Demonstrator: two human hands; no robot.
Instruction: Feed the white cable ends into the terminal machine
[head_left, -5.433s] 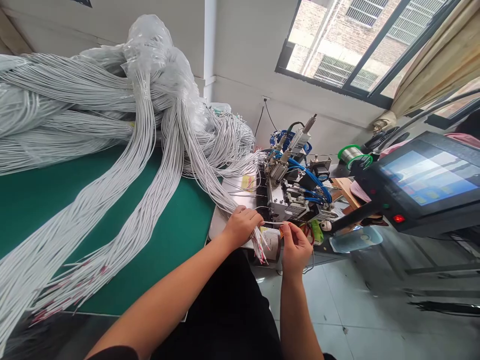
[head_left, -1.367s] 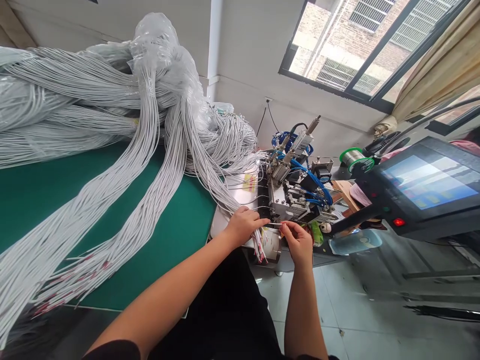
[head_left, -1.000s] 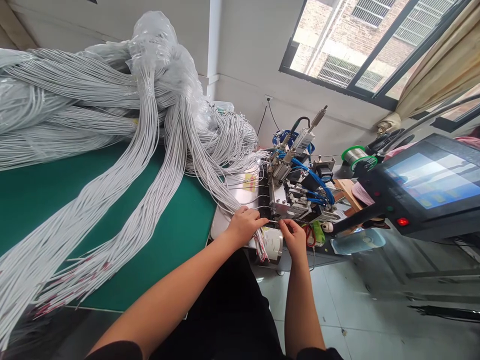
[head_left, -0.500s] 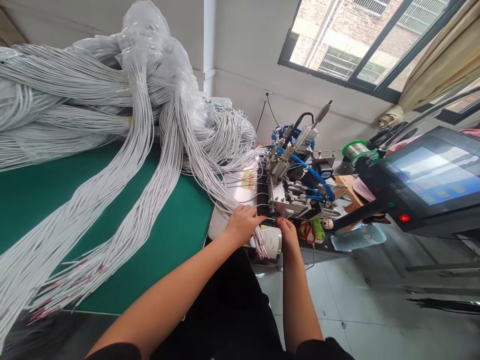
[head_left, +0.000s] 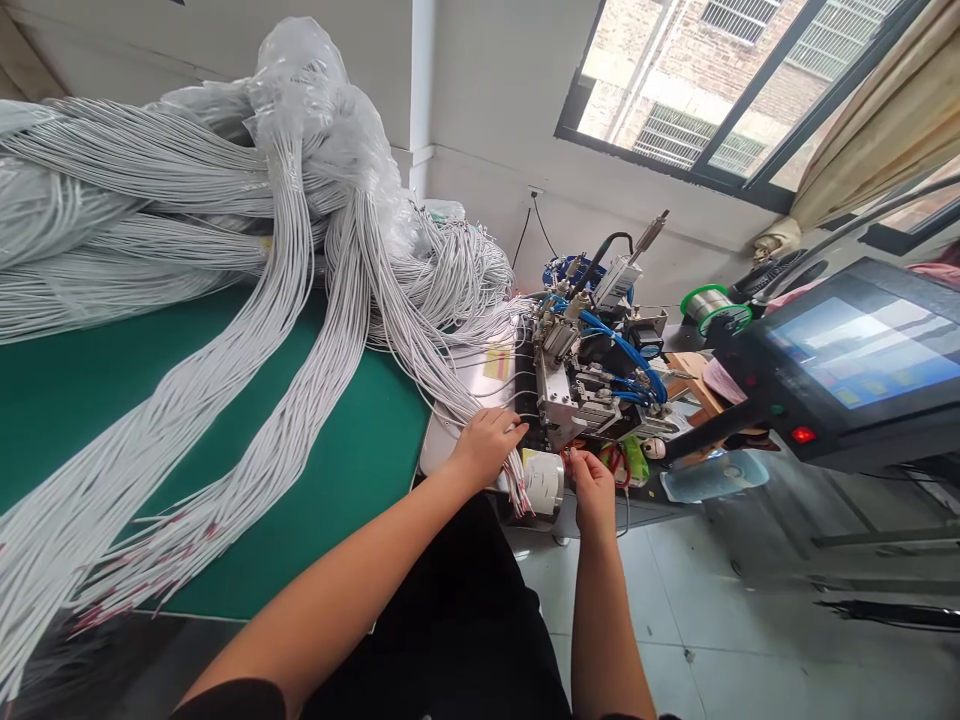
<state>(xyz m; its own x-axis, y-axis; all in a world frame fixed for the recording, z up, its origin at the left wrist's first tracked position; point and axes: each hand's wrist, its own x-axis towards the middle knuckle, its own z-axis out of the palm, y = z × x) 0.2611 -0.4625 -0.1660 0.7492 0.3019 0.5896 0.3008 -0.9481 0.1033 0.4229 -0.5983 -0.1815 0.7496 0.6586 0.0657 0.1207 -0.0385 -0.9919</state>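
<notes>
Below the frame's centre, the left hand is clasping a bundle of white cables, whose reddish ends are hanging out. Apart from it, the right hand is hovering beside a whitish cylinder; whether it is pinching something, I cannot tell.

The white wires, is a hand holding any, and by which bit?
The left hand holds one bundle close to its red-tipped ends. Whether the right hand holds a wire can't be told.
</notes>
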